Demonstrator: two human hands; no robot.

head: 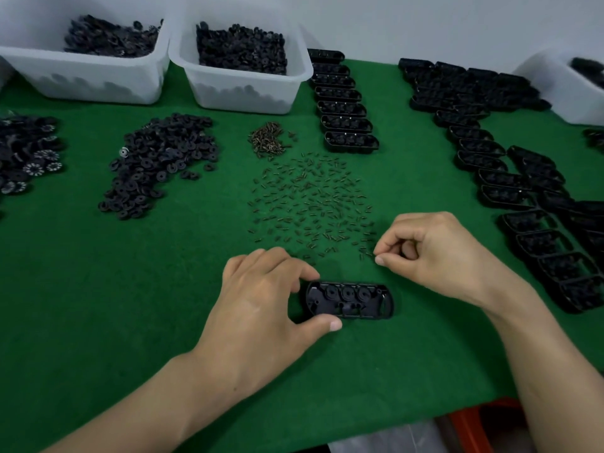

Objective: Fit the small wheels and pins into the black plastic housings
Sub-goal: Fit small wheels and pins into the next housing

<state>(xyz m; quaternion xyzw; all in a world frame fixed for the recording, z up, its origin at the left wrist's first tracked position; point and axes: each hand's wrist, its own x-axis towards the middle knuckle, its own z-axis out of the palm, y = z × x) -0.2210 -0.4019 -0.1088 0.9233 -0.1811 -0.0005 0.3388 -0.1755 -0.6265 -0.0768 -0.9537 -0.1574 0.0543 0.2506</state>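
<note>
A black plastic housing [351, 299] lies flat on the green felt in front of me, with three small wheels seated in it. My left hand [261, 305] grips its left end between index finger and thumb. My right hand [431, 253] hovers just above and right of the housing, its thumb and index finger pinching a small dark pin at the near edge of the scattered pins [310, 201]. A heap of black wheels [160, 161] lies to the left.
Two white bins [242, 93] of black parts stand at the back left, a third bin [555, 89] at the far right. A row of housings [343, 106] runs back in the middle; more housings [510, 178] crowd the right. Brown screws [268, 140] lie piled behind the pins.
</note>
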